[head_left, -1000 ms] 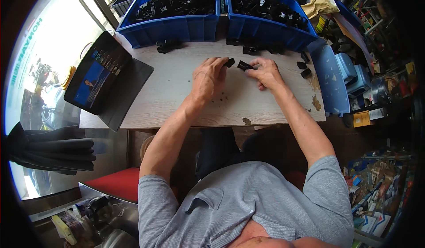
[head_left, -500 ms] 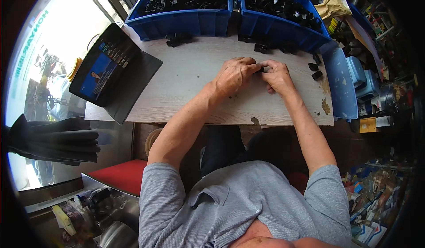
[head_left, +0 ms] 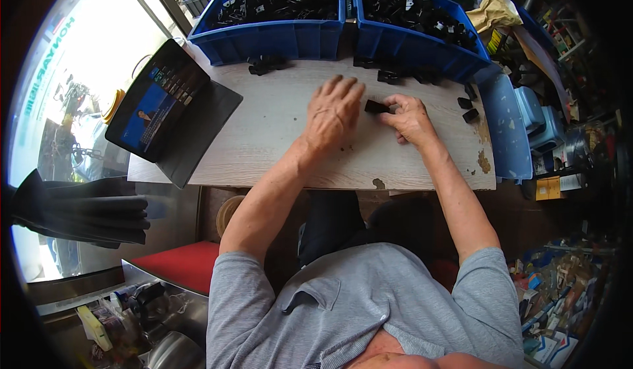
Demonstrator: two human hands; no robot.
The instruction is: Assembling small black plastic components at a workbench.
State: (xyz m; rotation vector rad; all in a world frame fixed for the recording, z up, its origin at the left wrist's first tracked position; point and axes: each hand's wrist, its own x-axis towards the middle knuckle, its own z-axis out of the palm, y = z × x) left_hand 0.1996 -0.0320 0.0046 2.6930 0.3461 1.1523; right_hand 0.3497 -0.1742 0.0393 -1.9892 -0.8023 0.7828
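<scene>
While the right hand (head_left: pixel 410 118) pinches one small, oblong black part (head_left: pixel 376 107) between thumb and fingers, the left hand (head_left: pixel 333 115), blurred, is spread with its fingers stretched out, its palm side hidden; the part juts leftward from the right fingertips, over the table (head_left: pixel 250 132), near the left hand but apart from it; the table is pale, wood-grained and chipped toward its front edge; two ribbed blue plastic bins (head_left: pixel 277 41) are heaped with black pieces, too tangled to count; three loose pieces (head_left: pixel 470 115) lie near the right edge; one flat tablet (head_left: pixel 155 109) leans at left.
</scene>
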